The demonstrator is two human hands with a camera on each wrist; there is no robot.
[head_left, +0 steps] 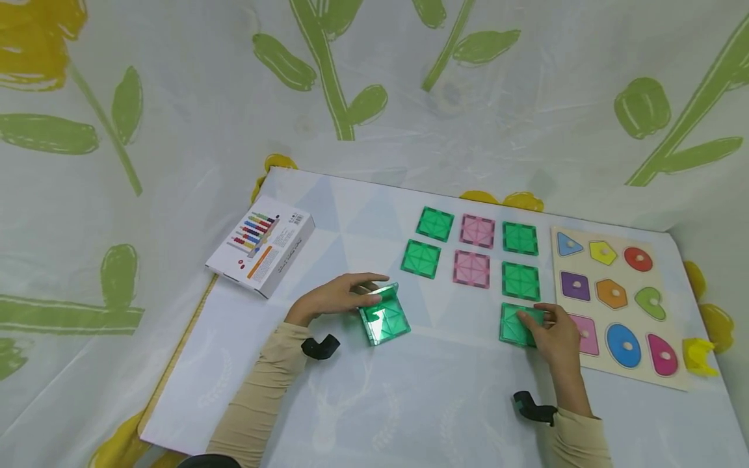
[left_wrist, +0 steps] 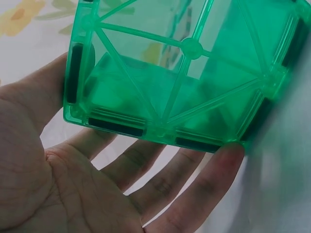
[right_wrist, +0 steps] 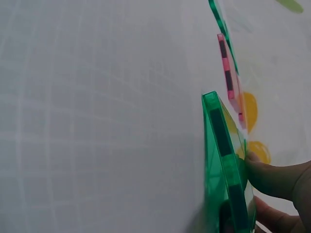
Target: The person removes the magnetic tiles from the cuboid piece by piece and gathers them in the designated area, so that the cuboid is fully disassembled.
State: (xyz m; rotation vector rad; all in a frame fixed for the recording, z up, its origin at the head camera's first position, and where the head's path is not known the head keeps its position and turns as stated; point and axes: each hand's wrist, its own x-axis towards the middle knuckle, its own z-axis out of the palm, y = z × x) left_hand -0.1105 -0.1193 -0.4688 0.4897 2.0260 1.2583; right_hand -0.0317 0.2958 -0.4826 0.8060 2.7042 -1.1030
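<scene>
My left hand point(head_left: 336, 298) holds a clear green magnetic tile point(head_left: 387, 322) by its edge, tilted over the table. In the left wrist view the fingers are spread behind the green tile point(left_wrist: 146, 82), which has dark magnets along its rim; further green panels show through it. My right hand point(head_left: 554, 335) pinches another green magnetic tile point(head_left: 515, 325) at its right side, thumb on top. The right wrist view shows this green tile point(right_wrist: 224, 141) edge-on, thumb point(right_wrist: 272, 179) against its face. Beyond it lie a green tile point(head_left: 521, 281) and a pink tile point(head_left: 471, 269).
More green tiles point(head_left: 420, 259) and a pink tile point(head_left: 476, 231) lie flat farther back. On the right is a wooden shape puzzle board point(head_left: 632, 312), with a small yellow piece point(head_left: 699, 357) beside it. A white toy box point(head_left: 263, 247) lies at the table's left edge.
</scene>
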